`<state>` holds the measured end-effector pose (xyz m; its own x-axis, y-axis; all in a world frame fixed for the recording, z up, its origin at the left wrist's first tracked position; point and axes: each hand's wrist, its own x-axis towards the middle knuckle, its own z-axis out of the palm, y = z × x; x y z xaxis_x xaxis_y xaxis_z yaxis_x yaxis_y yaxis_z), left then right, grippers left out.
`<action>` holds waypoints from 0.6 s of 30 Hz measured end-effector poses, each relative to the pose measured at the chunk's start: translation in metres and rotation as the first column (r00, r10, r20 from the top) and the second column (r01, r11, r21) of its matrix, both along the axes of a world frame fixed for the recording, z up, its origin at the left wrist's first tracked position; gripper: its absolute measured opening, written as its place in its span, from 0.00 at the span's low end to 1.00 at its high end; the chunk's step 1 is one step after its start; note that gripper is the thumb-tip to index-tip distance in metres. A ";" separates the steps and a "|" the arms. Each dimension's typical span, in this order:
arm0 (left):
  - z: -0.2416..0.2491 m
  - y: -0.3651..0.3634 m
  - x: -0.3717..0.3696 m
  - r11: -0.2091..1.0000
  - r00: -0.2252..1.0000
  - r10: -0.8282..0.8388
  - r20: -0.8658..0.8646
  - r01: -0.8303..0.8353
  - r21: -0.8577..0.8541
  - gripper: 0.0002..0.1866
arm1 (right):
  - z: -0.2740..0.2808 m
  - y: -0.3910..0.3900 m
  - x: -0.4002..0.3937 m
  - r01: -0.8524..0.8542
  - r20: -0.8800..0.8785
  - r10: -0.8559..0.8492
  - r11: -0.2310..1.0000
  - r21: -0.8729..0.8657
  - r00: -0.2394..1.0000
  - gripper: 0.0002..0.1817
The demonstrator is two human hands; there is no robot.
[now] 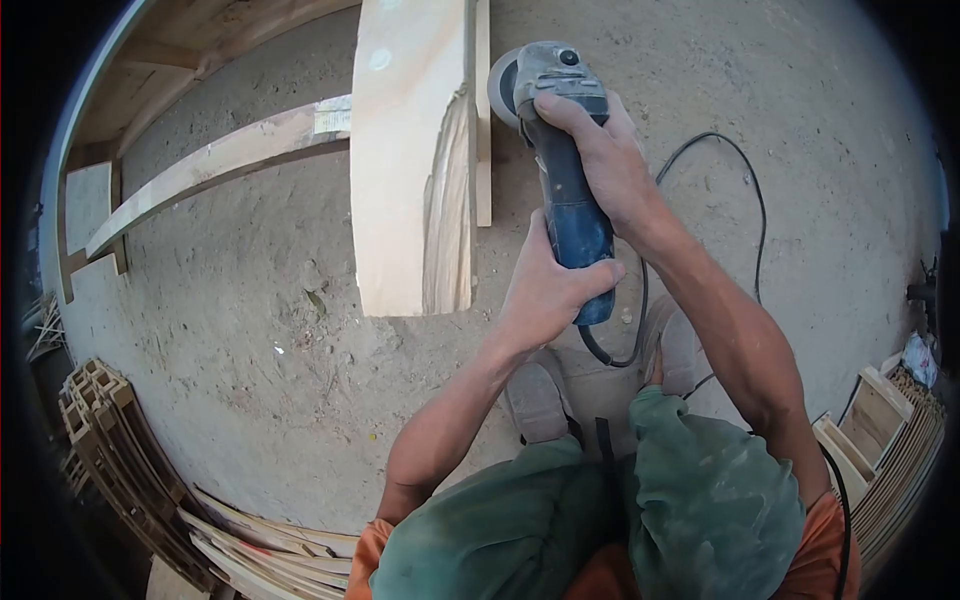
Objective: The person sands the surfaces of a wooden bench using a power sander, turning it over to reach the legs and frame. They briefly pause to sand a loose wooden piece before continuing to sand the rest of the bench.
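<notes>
The left hand [545, 290] is closed around the rear of the blue-and-grey cylindrical angle grinder [573, 200]; the right hand [605, 150] clasps its grey head, thumb on top. The grinder is held above the dusty grey ground [270, 330], its disc just beside the pale, wide wooden board [400, 170], which has a rough, splintered edge. A thin black cord [762, 200] extends from the tool's rear.

Open ground [250, 370] lies between the board [400, 200] and the stacked slats [115, 430]; the curved beam [220, 158] bars the board's upper left, the looped cable [762, 200] the right.
</notes>
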<state>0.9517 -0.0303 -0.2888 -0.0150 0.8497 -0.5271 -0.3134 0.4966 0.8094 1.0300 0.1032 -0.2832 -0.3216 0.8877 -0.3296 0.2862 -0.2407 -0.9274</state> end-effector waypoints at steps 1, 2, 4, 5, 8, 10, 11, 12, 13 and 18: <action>0.001 -0.001 0.003 0.999 1.000 -0.020 -0.024 0.021 0.030 0.37 | 0.005 -0.003 0.004 0.023 -0.017 -0.023 1.000 -0.007 1.000 0.51; 0.002 0.000 0.005 0.997 0.998 -0.034 -0.050 0.037 0.063 0.37 | 0.009 -0.004 0.008 0.040 -0.037 -0.041 0.999 -0.011 0.998 0.50; 0.004 -0.005 0.011 0.999 0.998 -0.041 -0.038 0.042 0.026 0.38 | 0.009 -0.010 0.013 0.056 -0.020 -0.056 0.998 -0.003 0.998 0.50; 0.005 -0.009 0.013 0.998 0.998 -0.054 -0.018 0.054 -0.010 0.39 | 0.008 -0.014 0.015 0.060 -0.029 -0.061 0.998 -0.012 0.998 0.49; 0.004 -0.022 0.020 0.999 0.999 -0.034 -0.003 0.034 0.005 0.40 | 0.008 -0.025 0.020 0.066 -0.016 -0.066 0.998 -0.016 0.998 0.48; 0.005 -0.024 0.021 1.000 1.000 -0.028 0.000 0.028 0.010 0.40 | 0.009 -0.027 0.019 0.063 0.002 -0.063 0.998 -0.009 0.998 0.48; 0.006 -0.027 0.021 1.000 1.000 -0.016 0.005 0.016 0.008 0.41 | 0.011 -0.029 0.019 0.048 0.000 -0.048 0.999 -0.022 0.999 0.47; 0.007 -0.029 0.021 1.000 1.000 -0.017 0.005 0.017 0.005 0.41 | 0.013 -0.030 0.019 0.032 -0.004 -0.032 0.999 -0.033 0.999 0.47; 0.006 -0.030 0.020 1.000 1.000 -0.025 0.007 0.025 -0.008 0.41 | 0.013 -0.031 0.019 0.031 -0.005 -0.031 0.999 -0.030 1.000 0.47; 0.006 -0.038 0.026 0.999 0.999 0.038 0.001 -0.038 -0.020 0.38 | 0.003 -0.039 0.021 0.022 0.008 -0.022 1.000 -0.021 1.000 0.48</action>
<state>0.9781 -0.0686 -0.2824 -0.0465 0.8379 -0.5438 -0.3335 0.5001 0.7992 1.0510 0.0641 -0.2801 -0.2990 0.8873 -0.3510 0.2880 -0.2668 -0.9197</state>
